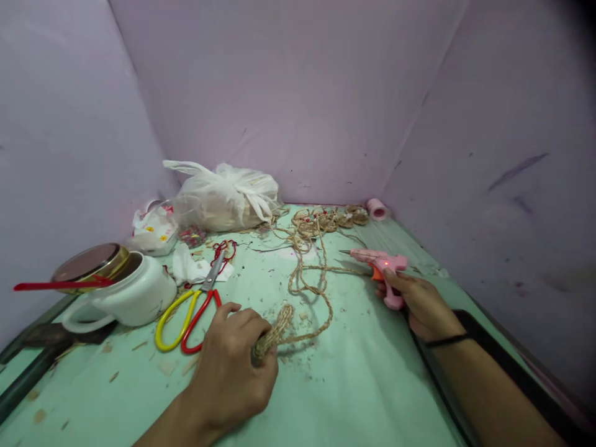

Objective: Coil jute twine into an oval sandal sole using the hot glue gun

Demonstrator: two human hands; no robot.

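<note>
My left hand (237,363) is closed around a coiled piece of braided jute rope (280,324), whose upper part sticks out past the fingers. From that piece a long jute cord (321,292) trails in loops over the table. My right hand (414,298) grips a pink glue gun (386,264) with an orange trigger and a lit red light; its nozzle points left. Scissors (205,304) with one yellow and one red handle lie with their blades spread, just left of my left hand.
A white mug (135,298) with a gold-rimmed round lid stands at the left, a red stick (65,285) across it. Farther back are a white plastic bag (228,202), several jute coils (326,218) with red beads and a pink roll (377,210). A dark tray (493,354) lies under my right arm.
</note>
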